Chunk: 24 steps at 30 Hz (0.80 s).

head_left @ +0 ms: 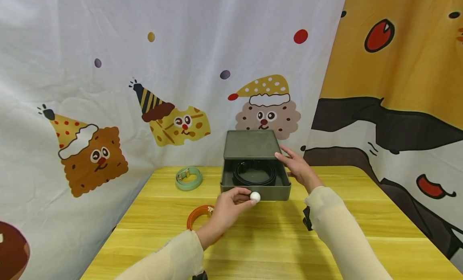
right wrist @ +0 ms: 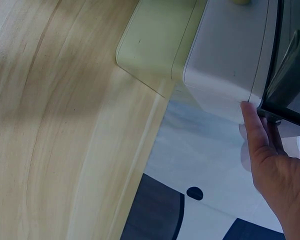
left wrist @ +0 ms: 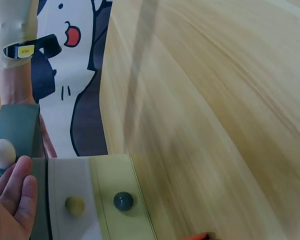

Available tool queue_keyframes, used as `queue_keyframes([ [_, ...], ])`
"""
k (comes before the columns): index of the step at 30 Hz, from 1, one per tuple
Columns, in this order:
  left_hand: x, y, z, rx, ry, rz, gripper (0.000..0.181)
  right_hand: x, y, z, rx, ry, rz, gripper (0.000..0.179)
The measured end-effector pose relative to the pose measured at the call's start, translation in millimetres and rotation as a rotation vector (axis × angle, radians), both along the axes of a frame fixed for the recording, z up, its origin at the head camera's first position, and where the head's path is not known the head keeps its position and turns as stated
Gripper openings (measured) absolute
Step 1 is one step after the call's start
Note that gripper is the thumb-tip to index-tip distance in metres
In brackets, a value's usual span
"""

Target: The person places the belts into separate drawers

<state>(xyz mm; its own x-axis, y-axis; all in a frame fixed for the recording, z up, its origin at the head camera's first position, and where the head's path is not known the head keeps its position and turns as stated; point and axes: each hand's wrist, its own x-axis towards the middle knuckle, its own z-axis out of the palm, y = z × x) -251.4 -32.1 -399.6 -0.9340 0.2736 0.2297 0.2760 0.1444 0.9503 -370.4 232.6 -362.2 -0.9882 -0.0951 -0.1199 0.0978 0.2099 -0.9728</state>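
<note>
A small chest of drawers [head_left: 251, 144] has its dark grey-green top drawer [head_left: 273, 194] pulled out. Inside lies a coiled black belt [head_left: 254, 183]. My left hand [head_left: 228, 209] pinches the drawer's round white knob [head_left: 255, 197] between thumb and fingers; the same knob [left wrist: 3, 153] shows in the left wrist view. My right hand [head_left: 298, 167] rests against the chest's right side, thumb at the top edge. In the right wrist view, a fingertip of that hand [right wrist: 282, 175] touches the chest near the corner of its white middle section.
Below are a white drawer [left wrist: 65, 175] with a yellowish knob [left wrist: 75, 205] and a pale green drawer [left wrist: 110, 172] with a dark knob [left wrist: 123, 201]. Left on the wooden table [head_left: 267, 240] lie a coiled green belt [head_left: 189, 187] and an orange belt [head_left: 190, 220], partly behind my left arm. A printed curtain [head_left: 202, 63] hangs behind.
</note>
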Motion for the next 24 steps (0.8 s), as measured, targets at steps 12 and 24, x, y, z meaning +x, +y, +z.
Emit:
queue_keyframes([
  [12,8.3,8.1,8.0,0.036,0.019,0.009,0.024,0.7,1.1,-0.9,-0.002,0.000,0.003,0.072],
  [24,-6.9,9.0,-3.2,0.028,0.042,0.040,0.023,-1.0,1.2,-0.3,0.018,0.004,0.007,0.072],
])
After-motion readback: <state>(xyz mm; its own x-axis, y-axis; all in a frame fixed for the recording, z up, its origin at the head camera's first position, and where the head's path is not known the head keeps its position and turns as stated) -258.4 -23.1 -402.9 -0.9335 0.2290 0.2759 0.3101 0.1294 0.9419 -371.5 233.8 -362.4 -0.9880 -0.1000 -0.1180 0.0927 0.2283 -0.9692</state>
